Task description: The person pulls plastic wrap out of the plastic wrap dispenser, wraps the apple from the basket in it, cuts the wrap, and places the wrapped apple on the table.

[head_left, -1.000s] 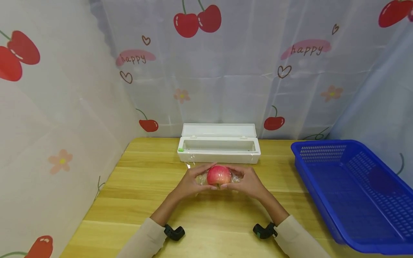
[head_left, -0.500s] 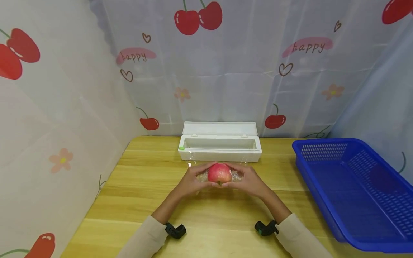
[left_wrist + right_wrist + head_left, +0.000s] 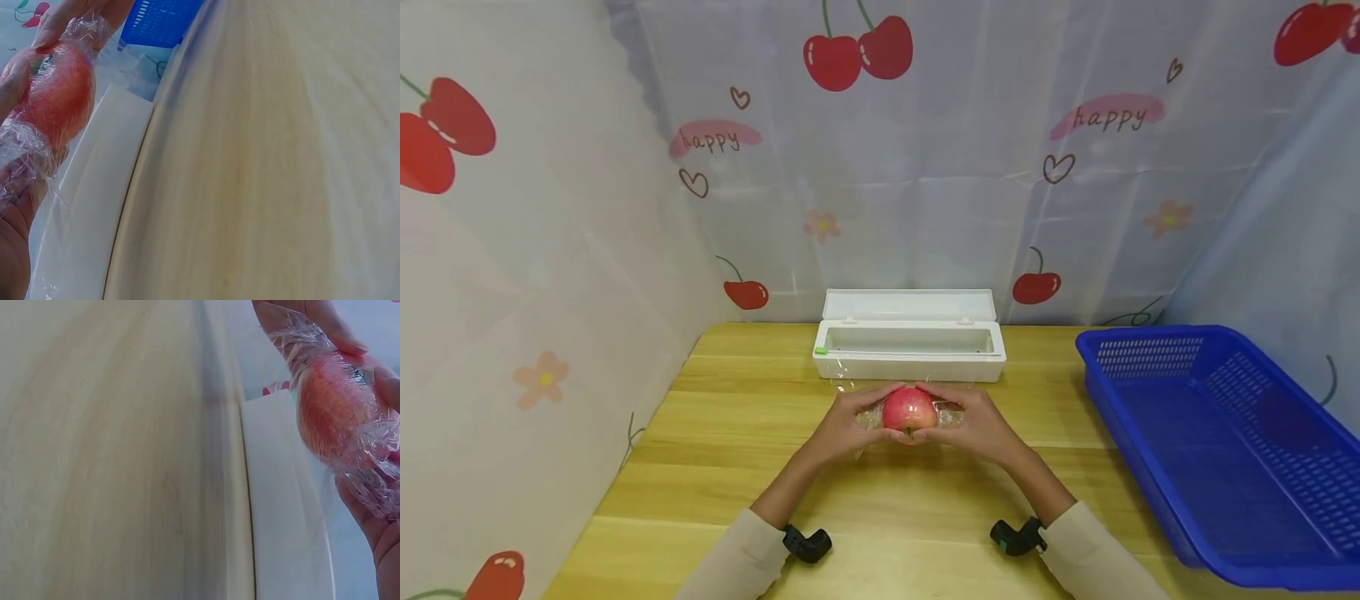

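Note:
A red apple (image 3: 910, 410) is held between both hands over the middle of the table. Clear plastic wrap (image 3: 24, 156) covers it and bunches up at its two sides, inside the palms. My left hand (image 3: 848, 421) grips the left side, thumb near the stem and fingers on the far side. On the right, my right hand (image 3: 977, 419) mirrors that grip. In the right wrist view the wrap (image 3: 369, 464) lies crinkled against the apple's skin, and the fingertips press close by the stem.
Behind the hands stands a long white cling-film box (image 3: 910, 368) with its lid raised and a green slider at its left end. A blue plastic basket (image 3: 1138, 467) sits on the right of the wooden table (image 3: 730, 467). Cherry-printed curtains (image 3: 925, 208) enclose the back and sides.
Both hands keep their hold on the wrapped apple in nearly the same spot. The head view shifts slightly up and back down; nothing else moves visibly.

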The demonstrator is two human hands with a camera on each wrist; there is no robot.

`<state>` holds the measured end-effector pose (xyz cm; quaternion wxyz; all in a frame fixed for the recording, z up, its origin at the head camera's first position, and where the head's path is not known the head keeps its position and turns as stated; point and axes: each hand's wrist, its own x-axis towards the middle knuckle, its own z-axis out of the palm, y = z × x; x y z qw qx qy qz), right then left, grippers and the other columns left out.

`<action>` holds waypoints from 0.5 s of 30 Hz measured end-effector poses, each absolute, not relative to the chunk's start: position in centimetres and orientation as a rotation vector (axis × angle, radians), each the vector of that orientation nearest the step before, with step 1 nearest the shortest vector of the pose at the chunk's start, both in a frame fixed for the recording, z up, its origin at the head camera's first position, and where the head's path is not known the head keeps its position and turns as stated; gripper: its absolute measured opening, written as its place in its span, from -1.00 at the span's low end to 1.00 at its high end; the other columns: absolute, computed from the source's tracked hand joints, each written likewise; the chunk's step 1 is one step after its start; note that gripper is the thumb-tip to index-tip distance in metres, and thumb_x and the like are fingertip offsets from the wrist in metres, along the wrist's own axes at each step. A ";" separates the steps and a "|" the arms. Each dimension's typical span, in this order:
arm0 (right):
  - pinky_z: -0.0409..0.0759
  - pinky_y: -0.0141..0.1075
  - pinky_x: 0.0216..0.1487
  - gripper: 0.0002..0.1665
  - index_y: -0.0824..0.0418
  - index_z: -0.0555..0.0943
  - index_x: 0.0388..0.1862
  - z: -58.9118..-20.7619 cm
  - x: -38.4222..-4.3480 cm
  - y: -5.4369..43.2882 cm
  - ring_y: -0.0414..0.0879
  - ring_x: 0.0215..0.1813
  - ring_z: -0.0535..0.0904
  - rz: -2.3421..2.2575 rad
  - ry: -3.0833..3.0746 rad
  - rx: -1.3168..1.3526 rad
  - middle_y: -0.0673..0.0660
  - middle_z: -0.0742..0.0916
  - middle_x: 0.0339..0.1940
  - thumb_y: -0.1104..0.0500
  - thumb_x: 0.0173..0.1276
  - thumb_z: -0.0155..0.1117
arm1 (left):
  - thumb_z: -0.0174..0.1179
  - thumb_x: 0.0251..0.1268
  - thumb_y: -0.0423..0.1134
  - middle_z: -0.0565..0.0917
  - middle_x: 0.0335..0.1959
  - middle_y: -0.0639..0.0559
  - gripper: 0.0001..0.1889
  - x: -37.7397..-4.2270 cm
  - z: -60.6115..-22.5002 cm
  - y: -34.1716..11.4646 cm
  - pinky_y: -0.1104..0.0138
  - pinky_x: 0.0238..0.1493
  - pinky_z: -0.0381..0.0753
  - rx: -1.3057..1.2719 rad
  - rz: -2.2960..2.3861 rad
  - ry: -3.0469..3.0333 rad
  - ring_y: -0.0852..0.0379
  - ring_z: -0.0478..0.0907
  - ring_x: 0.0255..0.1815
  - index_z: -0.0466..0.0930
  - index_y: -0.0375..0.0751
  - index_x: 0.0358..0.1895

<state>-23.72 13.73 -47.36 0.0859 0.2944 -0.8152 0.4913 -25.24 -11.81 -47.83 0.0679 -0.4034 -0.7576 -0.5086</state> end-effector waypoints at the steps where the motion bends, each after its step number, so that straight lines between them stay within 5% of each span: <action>1: 0.72 -0.15 0.05 -0.21 0.15 0.66 0.26 -47.4 -23.7 13.7 0.01 0.13 0.69 1.472 -2.427 0.870 0.11 0.74 0.15 0.02 0.02 0.71 | 0.58 0.00 -0.39 0.63 0.25 -0.22 -0.28 -25.4 -48.2 -11.8 0.21 0.15 0.66 -1.209 -1.525 -2.288 -0.08 0.60 0.25 0.53 -0.40 0.32; 9: 0.74 -0.30 -0.09 -0.24 0.17 0.67 0.26 -48.0 -23.7 13.9 -0.05 0.03 0.73 1.540 -2.417 0.849 0.14 0.75 0.13 0.00 0.05 0.69 | 0.57 0.07 -0.22 0.58 0.33 0.03 -0.23 -26.6 -50.5 -12.0 0.19 0.20 0.63 -1.189 -1.483 -2.364 0.03 0.55 0.31 0.49 -0.08 0.43; 15: 0.74 -0.31 -0.12 -0.27 0.20 0.67 0.24 -48.1 -23.8 13.9 -0.03 0.00 0.74 1.571 -2.433 0.800 0.17 0.75 0.12 0.06 0.06 0.69 | 0.55 0.10 -0.21 0.56 0.35 -0.03 -0.22 -26.7 -50.2 -12.2 0.18 0.25 0.60 -1.250 -1.370 -2.307 -0.01 0.52 0.35 0.45 -0.15 0.45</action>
